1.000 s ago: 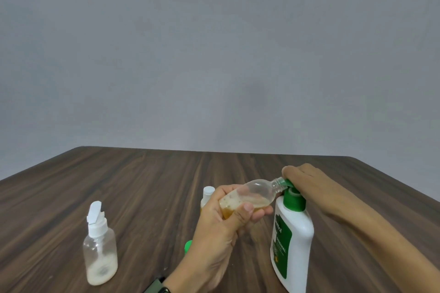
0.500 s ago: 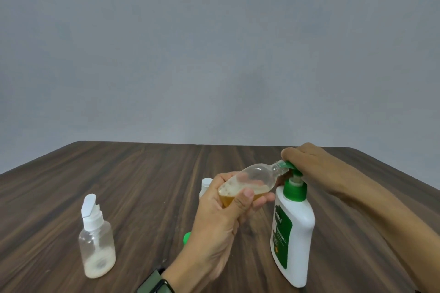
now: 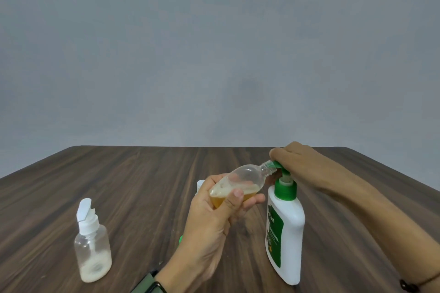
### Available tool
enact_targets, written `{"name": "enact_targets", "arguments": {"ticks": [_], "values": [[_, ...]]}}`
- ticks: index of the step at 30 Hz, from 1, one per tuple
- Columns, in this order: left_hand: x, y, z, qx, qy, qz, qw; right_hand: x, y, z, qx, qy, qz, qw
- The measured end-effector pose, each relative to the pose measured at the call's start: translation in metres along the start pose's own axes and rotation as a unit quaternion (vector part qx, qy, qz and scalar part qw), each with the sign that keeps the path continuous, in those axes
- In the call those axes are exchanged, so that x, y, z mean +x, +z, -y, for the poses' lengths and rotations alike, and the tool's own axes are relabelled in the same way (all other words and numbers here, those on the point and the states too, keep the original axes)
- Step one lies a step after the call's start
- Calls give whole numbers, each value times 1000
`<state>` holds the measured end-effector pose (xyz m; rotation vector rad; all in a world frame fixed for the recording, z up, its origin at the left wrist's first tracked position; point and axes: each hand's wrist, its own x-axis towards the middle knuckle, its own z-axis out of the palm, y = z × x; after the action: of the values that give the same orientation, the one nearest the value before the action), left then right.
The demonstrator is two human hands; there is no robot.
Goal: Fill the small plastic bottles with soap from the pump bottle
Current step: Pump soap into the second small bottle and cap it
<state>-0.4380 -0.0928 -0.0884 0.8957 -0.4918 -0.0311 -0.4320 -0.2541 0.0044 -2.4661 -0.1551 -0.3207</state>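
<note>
L hand (image 3: 209, 216): fingers curled round tilted small bottle (image 3: 240, 182), mouth at nozzle.
R hand (image 3: 295, 162): fingers press pump bottle (image 3: 284, 228) head.
Risk: mouth slips off nozzle w/ next press, soap spills on table (image 3: 142, 185).

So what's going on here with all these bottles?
A person is filling a small clear bottle with soap. The left hand holds it tilted, its open neck at the spout of a white pump bottle, while the right hand rests on the green pump head. Amber soap sits in the bottle's lower end. Another small bottle, flip cap open, stands on the wooden table.
</note>
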Motion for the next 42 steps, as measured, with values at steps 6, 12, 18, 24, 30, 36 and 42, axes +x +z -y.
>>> {"name": "enact_targets", "arguments": {"ticks": [6,12,18,24,30,36,42], "values": [[2,8,-1,7,-1,15,1000,-5,-8,-4,26,-7,-5,1000],[-2,0,8,21,-5,8,1000,-6,12,-20,14,-15,-4,1000],[-5,-3,4,32,-14,-1,999,-6,12,-15,34,-14,-2,999],[-2,7,5,29,-3,10,1000,-6,-3,-12,22,-7,-2,1000],[1,3,2,46,9,22,999,-4,3,-14,53,0,-21,998],[-8,-5,11,43,-8,3,999,-8,19,-22,58,8,-14,998],[-2,2,7,26,7,4,1000,-5,5,-17,44,4,-26,999]]}}
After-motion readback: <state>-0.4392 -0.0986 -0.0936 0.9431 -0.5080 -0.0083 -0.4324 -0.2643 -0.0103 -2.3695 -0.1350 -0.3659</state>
